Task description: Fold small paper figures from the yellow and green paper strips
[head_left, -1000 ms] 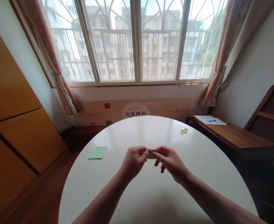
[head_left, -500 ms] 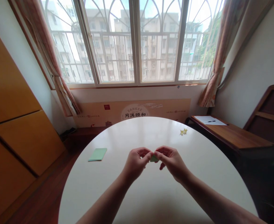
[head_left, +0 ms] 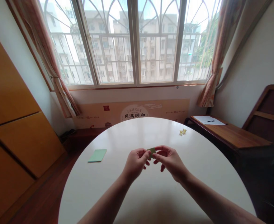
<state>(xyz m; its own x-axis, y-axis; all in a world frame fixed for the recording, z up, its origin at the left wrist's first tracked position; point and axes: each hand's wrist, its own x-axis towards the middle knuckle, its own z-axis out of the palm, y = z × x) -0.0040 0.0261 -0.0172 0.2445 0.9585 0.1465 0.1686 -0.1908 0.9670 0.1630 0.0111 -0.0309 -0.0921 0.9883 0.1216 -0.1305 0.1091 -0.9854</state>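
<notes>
Between my two hands, above the middle of the white round table (head_left: 137,193), is a small folded piece of green paper (head_left: 151,151). My left hand (head_left: 137,160) pinches its left side between thumb and fingers. On the right side, my right hand (head_left: 168,157) grips it with thumb and forefinger, the other fingers curled below. The fingers hide part of the paper, so its exact folds cannot be made out. To the left lies a stack of light green paper squares (head_left: 97,155). Two small yellow folded paper pieces (head_left: 182,132) stand at the far right of the table.
A wooden bench (head_left: 239,132) at the right bears a white sheet (head_left: 208,120) with a dark pen on it. Beyond the table are a printed panel (head_left: 92,113) and a barred window. An orange-brown cabinet (head_left: 15,137) stands at the left.
The green paper has come up and turned, so more of its face shows above my thumbs. My fingers have shifted slightly on it, and the view has moved a little.
</notes>
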